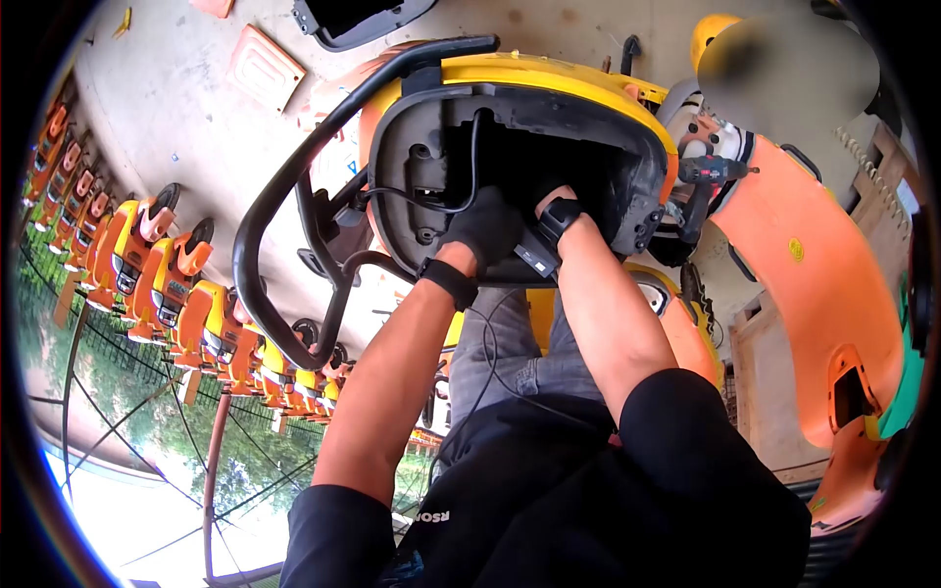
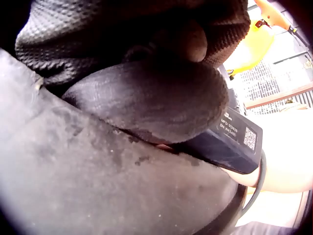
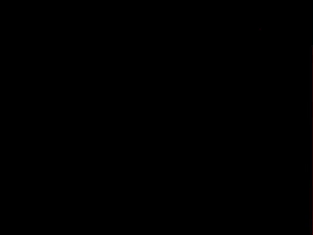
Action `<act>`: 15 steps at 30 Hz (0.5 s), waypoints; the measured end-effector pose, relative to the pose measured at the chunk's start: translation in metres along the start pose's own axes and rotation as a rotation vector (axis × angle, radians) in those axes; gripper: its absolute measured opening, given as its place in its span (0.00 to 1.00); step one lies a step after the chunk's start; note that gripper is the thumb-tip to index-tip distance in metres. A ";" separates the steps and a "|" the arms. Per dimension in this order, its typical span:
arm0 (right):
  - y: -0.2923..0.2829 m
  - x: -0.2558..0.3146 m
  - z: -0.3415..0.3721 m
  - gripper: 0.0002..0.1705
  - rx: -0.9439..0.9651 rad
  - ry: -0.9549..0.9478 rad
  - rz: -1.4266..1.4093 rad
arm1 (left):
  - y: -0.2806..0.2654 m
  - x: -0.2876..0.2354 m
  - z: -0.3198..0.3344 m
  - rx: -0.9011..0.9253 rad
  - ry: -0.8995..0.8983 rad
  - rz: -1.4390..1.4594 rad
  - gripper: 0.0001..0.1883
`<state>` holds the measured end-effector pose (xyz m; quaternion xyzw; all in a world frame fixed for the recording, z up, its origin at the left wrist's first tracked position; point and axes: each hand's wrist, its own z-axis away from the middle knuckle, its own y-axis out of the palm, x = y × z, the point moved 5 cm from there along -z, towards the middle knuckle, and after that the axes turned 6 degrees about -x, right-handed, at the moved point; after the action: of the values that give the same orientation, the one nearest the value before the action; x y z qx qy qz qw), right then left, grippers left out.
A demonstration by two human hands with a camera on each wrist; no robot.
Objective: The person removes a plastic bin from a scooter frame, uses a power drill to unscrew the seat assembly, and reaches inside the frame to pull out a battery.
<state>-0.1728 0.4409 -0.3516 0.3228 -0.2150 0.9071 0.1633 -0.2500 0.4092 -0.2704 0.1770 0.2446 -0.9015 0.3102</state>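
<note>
In the head view, a yellow vehicle body (image 1: 549,71) with a dark grey plastic housing (image 1: 397,147) stands before me, its deep opening black inside. My left hand (image 1: 485,230), in a black glove, is at the near rim of that opening, overlapping a black cable (image 1: 477,157) that loops out of it. Close up in the left wrist view, the textured glove (image 2: 63,39) lies against a scuffed grey surface (image 2: 107,181); what its fingers hold, I cannot tell. My right hand (image 1: 559,192) reaches into the cavity, fingers hidden in shadow. The right wrist view is black.
A black tubular bar (image 1: 257,225) curves around the left side. To the right are a power drill (image 1: 714,170) and a large orange panel (image 1: 833,284). Thin wires (image 1: 490,353) hang before my lap. Similar orange and yellow vehicles (image 1: 162,265) stand in a row at left.
</note>
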 end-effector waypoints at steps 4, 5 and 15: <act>-0.005 0.003 0.004 0.15 -0.002 0.044 -0.007 | -0.001 0.001 0.006 -0.053 -0.037 0.138 0.16; 0.004 -0.007 0.003 0.15 -0.001 0.046 -0.004 | -0.002 -0.002 0.007 -0.052 -0.035 0.141 0.16; 0.033 -0.031 -0.002 0.14 -0.064 -0.123 0.067 | -0.011 -0.004 0.014 -0.156 -0.107 0.255 0.15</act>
<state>-0.1660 0.4087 -0.3828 0.3654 -0.2642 0.8831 0.1297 -0.2570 0.4108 -0.2535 0.1340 0.2724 -0.8411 0.4476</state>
